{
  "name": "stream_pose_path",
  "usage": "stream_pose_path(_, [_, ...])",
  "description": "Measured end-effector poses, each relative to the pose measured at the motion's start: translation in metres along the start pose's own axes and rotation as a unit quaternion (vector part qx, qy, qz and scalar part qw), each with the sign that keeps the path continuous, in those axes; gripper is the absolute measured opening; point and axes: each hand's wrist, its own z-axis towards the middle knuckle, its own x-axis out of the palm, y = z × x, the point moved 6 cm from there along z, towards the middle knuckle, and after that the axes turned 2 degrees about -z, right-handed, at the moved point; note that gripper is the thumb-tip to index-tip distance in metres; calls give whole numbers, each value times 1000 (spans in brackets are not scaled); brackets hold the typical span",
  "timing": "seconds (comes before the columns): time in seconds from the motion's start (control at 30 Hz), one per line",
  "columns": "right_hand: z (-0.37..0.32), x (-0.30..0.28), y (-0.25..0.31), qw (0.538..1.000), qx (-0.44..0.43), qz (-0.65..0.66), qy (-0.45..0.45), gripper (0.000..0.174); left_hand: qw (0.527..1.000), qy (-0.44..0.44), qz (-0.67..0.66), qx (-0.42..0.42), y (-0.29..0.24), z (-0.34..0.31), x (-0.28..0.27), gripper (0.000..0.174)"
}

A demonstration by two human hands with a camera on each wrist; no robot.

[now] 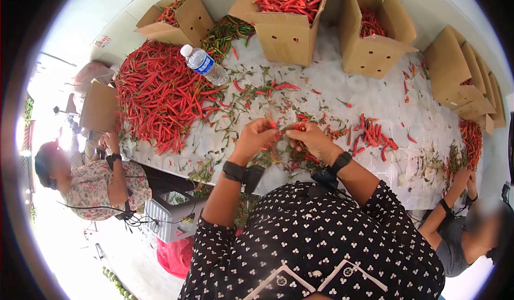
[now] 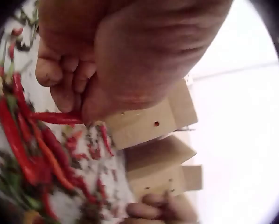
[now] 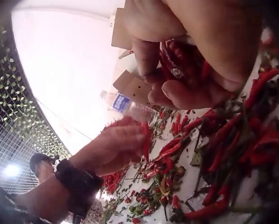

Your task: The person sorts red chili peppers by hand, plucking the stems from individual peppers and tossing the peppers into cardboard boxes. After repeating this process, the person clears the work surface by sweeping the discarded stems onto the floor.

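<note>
Over the white bench (image 1: pixel 375 99) strewn with stems, between a heap of red chillies (image 1: pixel 160 96) and open cardboard boxes (image 1: pixel 284 35), the left hand (image 1: pixel 256 138) pinched one chilli (image 2: pixel 55 117) while the right hand (image 1: pixel 311 141), close beside it, clutched a bunch of chillies (image 3: pixel 179 58).

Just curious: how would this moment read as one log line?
left hand: pinches chili | right hand: grips chilies | table: chili pile

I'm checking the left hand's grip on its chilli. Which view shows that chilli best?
The left wrist view: the chilli sticks out sideways, close up, pinched under the left hand's curled fingers. The head view shows only a small red tip at that hand; the right wrist view shows it farther off, blurred, hanging from the fingertips.
</note>
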Motion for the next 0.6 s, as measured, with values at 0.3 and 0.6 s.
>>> stream_pose_path(0.3, [-8, 10, 7, 997, -14, -34, 63, 14, 971, 7, -227, -77, 1, -8, 16, 12])
stream_pose_path(0.6, [-7, 11, -2, 993, 20, -72, 87, 12, 999, -41, 6, 35, -11, -9, 11, 11])
